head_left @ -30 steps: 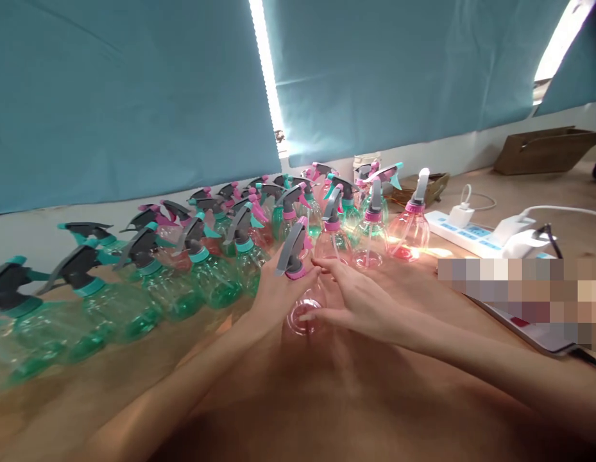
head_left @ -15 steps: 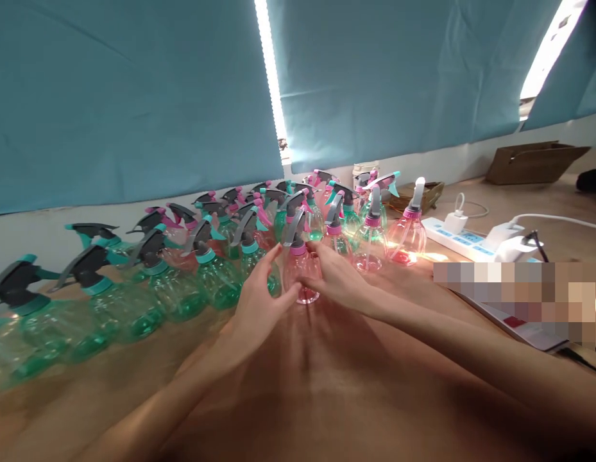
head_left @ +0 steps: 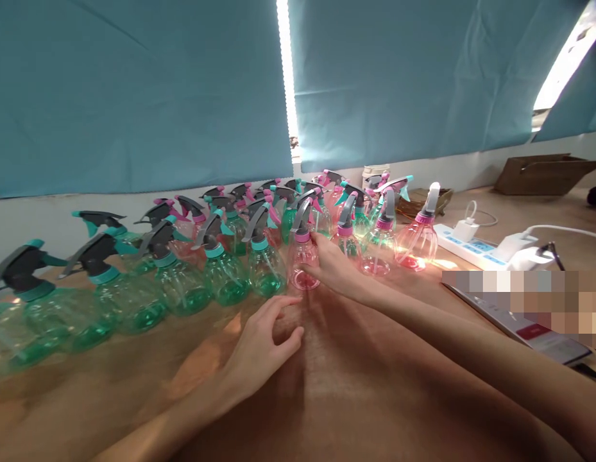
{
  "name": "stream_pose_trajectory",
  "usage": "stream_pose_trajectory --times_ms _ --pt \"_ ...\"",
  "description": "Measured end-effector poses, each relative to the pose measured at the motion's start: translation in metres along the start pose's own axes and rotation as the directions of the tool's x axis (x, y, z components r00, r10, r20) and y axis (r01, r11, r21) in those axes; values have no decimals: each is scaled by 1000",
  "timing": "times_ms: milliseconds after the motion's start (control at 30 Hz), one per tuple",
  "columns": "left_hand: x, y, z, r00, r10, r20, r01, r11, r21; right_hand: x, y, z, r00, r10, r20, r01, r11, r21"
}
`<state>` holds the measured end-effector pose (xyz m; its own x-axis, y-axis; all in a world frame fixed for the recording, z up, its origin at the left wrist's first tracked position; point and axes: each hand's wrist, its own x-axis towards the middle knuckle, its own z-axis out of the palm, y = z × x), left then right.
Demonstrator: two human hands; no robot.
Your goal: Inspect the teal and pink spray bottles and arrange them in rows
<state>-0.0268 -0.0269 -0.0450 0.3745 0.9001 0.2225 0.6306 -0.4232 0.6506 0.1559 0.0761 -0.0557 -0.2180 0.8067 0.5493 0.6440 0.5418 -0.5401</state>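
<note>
A pink spray bottle [head_left: 298,260] with a grey and pink trigger head stands upright on the brown table. My right hand [head_left: 333,264] grips it from the right side, thumb in front, its other fingers partly hidden behind. My left hand [head_left: 269,343] is apart from the bottle, nearer to me, with fingers spread and nothing in them. Close by on the left stands a green spray bottle [head_left: 266,266] with a turquoise collar. Another pink spray bottle [head_left: 346,240] stands just beyond my right hand.
Several more green bottles [head_left: 129,305] line the left, with others behind. A pink bottle [head_left: 417,240] stands at the right end. Beyond it lie a white power strip [head_left: 471,247] with plugs, a phone [head_left: 543,333] and a cardboard box [head_left: 543,174]. Blue blinds [head_left: 134,96] hang behind.
My left hand has let go of the pink spray bottle and drawn back towards me. The bottle, still in my right hand, now stands in line with its green neighbour. The view has shifted slightly.
</note>
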Motion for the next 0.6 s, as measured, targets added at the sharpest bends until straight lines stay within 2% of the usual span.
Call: stream_pose_trajectory --times_ms 167,333,467,600 --pt "11 -1 12 999 32 29 -29 997 -74 -11 -7 -13 1000 5 -7 -5 1000 9" --pt "26 2 21 997 25 80 -8 980 -198 -38 -6 -55 1000 10 -14 -10 999 33" --pt "46 4 34 991 52 126 -15 962 -273 -46 9 -82 987 151 -53 -154 986 -65" --pt "66 9 49 990 48 130 -6 953 -304 -41 23 -87 970 226 -92 -236 966 -108"
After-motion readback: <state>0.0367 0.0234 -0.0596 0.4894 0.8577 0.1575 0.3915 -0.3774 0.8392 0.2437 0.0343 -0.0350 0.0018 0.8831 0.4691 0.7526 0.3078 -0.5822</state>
